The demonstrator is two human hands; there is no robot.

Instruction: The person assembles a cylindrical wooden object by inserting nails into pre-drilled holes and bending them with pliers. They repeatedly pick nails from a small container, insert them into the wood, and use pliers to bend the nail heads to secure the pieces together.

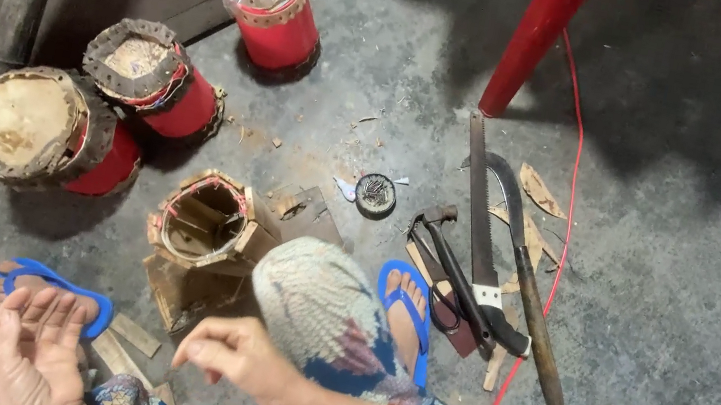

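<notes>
While the left hand (33, 348) lies palm-up with fingers loosely spread, the right hand (239, 359) pinches something too small to tell; just beyond it on the floor sits the unfinished wooden drum frame (207, 230), probably light, stiff, best gripped by its rim.

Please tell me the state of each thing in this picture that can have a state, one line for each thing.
Left hand: open, palm up, holds nothing.
Right hand: fingertips pinched together; anything between them is too small to see.
Three red drums: upright, tops covered with skin.
Unfinished wooden drum frame: top open, no skin.
Saw: lying flat on the floor.
Curved knife: lying beside the saw.
Small round tin: open.
</notes>
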